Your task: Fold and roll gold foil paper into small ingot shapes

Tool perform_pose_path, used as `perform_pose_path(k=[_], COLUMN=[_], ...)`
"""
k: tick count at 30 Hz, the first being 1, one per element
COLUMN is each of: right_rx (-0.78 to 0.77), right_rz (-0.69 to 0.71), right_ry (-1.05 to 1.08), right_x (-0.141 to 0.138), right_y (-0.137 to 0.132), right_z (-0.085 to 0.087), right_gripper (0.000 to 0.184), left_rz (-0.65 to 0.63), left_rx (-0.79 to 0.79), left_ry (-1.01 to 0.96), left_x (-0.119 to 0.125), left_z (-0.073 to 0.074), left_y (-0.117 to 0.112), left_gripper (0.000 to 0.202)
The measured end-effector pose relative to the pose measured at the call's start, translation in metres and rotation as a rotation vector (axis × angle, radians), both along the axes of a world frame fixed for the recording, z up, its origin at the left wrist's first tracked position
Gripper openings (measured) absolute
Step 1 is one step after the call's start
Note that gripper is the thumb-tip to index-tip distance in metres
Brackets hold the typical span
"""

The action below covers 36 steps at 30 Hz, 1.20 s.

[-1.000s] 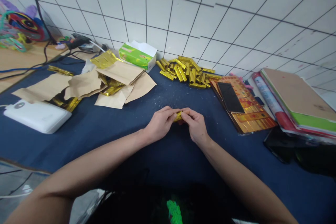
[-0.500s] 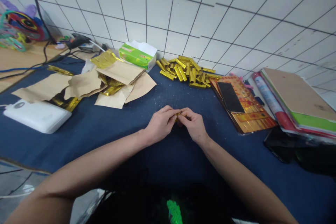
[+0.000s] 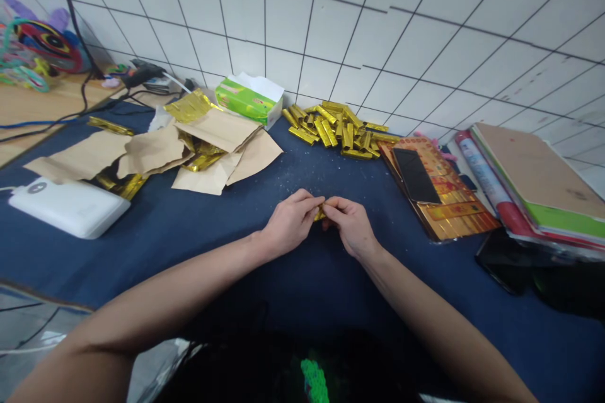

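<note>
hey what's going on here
A person is holding a small gold piece between the left hand and the right hand, over a blue cloth. The fingers hide much of it. Beyond the hands, a pile of similar gold pieces lies by the wall. Brown paper and more gold foil lie off to the left.
</note>
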State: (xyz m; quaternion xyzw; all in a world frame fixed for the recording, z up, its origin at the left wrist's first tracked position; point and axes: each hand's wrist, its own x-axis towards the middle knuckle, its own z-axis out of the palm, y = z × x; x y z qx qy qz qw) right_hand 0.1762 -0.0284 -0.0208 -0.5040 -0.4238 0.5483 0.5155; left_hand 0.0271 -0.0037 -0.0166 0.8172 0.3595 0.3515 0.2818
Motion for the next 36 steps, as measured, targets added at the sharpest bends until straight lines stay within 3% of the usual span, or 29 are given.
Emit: perform_pose_path(k=[12,20,27,36], right_rx=[0.083,0.082,0.042,0.112], right_rz=[-0.064,-0.030,-0.078,-0.112], right_ry=[-0.231,-0.249,-0.004,-0.194], right_x=[0.0001,-0.0007,-0.0034,-0.0004], right_y=[-0.0023,-0.0046,-0.0040,-0.0049], right_z=[0.0000,-0.0048,-0.0072,-0.0058], right_gripper=[0.014,0.010,0.018,0.013], left_rz=[-0.014,0.011,0.006,-0.018], left_rx=[-0.055,-0.048,-0.075,-0.099], left_ry=[0.004,0.034,0.050,0.029], left_x=[0.0011,0.0007,0.0004,-0.0003], left_z=[0.0018,-0.0020,-0.0019,0.0039], left_y=[-0.0028,0.0000,0.0028,0.0015], left_gripper=[0.028,0.030,0.031,0.028])
